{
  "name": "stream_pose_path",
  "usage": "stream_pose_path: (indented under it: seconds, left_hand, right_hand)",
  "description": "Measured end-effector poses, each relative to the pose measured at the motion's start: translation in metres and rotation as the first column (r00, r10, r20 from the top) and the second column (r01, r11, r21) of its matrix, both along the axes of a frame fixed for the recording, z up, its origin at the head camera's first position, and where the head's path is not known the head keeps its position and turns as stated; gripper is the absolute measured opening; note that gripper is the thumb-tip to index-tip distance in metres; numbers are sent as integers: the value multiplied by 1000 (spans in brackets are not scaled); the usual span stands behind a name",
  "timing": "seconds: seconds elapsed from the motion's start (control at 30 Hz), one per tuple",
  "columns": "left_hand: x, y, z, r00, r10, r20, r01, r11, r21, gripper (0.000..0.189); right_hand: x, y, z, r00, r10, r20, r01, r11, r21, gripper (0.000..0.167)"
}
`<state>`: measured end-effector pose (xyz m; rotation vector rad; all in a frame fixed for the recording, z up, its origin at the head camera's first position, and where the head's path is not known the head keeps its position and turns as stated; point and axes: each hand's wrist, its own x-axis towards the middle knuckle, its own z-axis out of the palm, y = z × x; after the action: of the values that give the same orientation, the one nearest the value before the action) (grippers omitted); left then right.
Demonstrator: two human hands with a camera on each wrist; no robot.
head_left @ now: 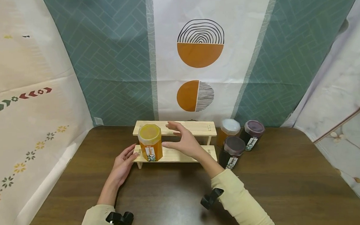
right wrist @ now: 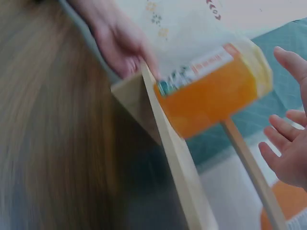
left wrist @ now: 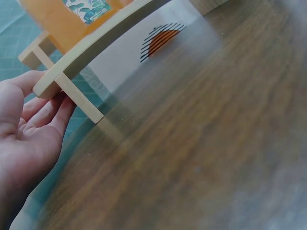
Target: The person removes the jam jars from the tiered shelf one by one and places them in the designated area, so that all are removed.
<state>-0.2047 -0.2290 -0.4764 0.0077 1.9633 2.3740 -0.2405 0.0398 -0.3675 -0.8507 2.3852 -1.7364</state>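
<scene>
An orange jar (head_left: 150, 144) with a yellow lid stands upright on the lower step of a two-tier wooden shelf (head_left: 181, 154), near its left end. The left hand (head_left: 124, 163) grips that end; in the left wrist view its thumb lies at the board's edge and its fingers reach beneath the board (left wrist: 72, 62). To the right of the jar, the right hand (head_left: 184, 141) hovers over the shelf with fingers spread and holds nothing. From the right wrist view, a gap separates the right hand (right wrist: 290, 139) from the jar (right wrist: 211, 91).
Right of the shelf stand two dark jars, one in front (head_left: 232, 150) and one behind (head_left: 252, 133), beside an orange jar with a whitish lid (head_left: 230, 127). The brown wooden table (head_left: 171, 200) meets a patterned cloth backdrop (head_left: 120, 61) behind the shelf.
</scene>
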Motion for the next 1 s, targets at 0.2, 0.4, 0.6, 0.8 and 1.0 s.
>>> stream_pose_path:
  seconds: [0.2, 0.4, 0.6, 0.8, 1.0]
  left_hand:
    - [-1, 2, -1, 1000, 10, -5, -10, 1000, -2, 59]
    - [-2, 3, -1, 1000, 16, -13, -16, 1000, 10, 58]
    - [-3, 3, -2, 1000, 21, -11, -21, 1000, 13, 58]
    - [-3, 3, -2, 1000, 26, -11, -26, 999, 22, 57]
    - [-2, 3, -2, 1000, 21, -12, -20, 999, 25, 57]
  right_hand:
    - [-4, -36, -2, 995, 35, 95, -26, 995, -97, 83]
    - [-5, -58, -5, 989, 12, 150, 0, 997, -81, 86]
    - [-6, -63, -11, 993, -44, 110, 52, 996, -69, 75]
    - [-5, -60, -13, 993, -27, 112, 40, 993, -110, 73]
    - [0, -51, -14, 995, 0, 98, 12, 993, -122, 70]
